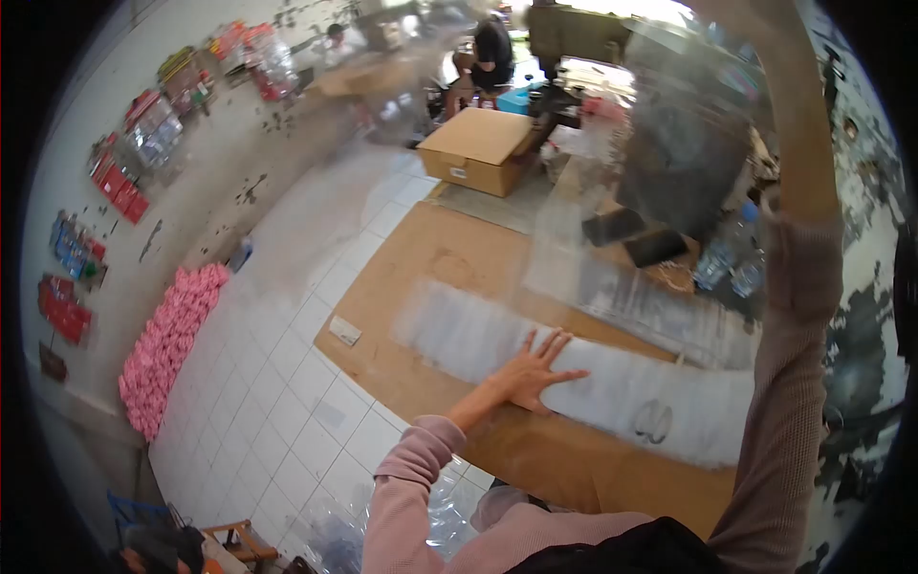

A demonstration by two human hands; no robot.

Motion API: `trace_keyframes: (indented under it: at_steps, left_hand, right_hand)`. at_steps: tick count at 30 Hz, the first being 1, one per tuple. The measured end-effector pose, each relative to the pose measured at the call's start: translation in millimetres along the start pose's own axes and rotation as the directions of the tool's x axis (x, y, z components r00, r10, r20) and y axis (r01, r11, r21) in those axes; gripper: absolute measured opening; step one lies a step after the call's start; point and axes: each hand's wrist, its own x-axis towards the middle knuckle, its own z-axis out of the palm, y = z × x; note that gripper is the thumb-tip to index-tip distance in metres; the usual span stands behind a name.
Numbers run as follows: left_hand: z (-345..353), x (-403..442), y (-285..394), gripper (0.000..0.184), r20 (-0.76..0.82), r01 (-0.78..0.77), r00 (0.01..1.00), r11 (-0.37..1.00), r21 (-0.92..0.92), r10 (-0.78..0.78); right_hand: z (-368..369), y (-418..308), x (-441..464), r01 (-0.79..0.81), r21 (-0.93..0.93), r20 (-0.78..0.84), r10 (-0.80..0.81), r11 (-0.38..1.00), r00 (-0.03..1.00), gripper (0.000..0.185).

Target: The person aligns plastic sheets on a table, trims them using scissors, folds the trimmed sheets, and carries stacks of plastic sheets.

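Observation:
My left hand (535, 375) lies flat with fingers spread on a long stack of whitish, translucent plastic sheets or sleeves (459, 325). The stack rests on brown cardboard (421, 244), and a dark ring-like mark (653, 421) shows toward its right end. My right arm reaches far up on the right; my right hand (732, 11) is blurred and cut off at the top edge, so its fingers do not show. Below it is a smeared, see-through greyish film (688, 124); whether the hand holds it I cannot tell.
Behind the cardboard stands a closed carton (483, 143). More clear plastic (660, 311), two dark blocks (612, 226) and plastic bottles (746, 277) lie at the right. A pink heap (172, 344) lines the left wall, with hanging packets (153, 124). Another person (492, 53) sits far back.

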Motion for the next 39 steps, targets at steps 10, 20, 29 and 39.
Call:
trace_keyframes:
  at_steps: [10,20,29,39]
  left_hand:
    - [-6.0,11.5,3.2,0.100,0.042,0.000,0.999,0.999,0.052,-0.002]
    - [0.6,-6.1,26.9,0.082,0.131,0.009,0.991,0.984,0.175,-0.033]
    - [-40.8,13.2,145.5,0.100,0.173,-0.151,0.972,0.987,-0.050,0.158]
    - [-16.0,107.1,72.0,0.125,0.394,-0.072,0.919,0.993,0.090,0.031]
  right_hand:
    - [-73.8,135.5,-394.2,-0.609,-0.350,0.049,0.663,0.712,0.747,0.011]
    - [-65.9,162.7,-501.0,-0.231,-0.854,0.047,0.512,0.466,0.858,0.036]
    - [-53.5,167.6,-492.2,-0.273,-0.959,-0.148,0.686,0.077,0.713,0.026]
    - [43.6,237.4,-414.3,-0.682,-0.686,-0.268,0.783,0.254,0.561,0.038]
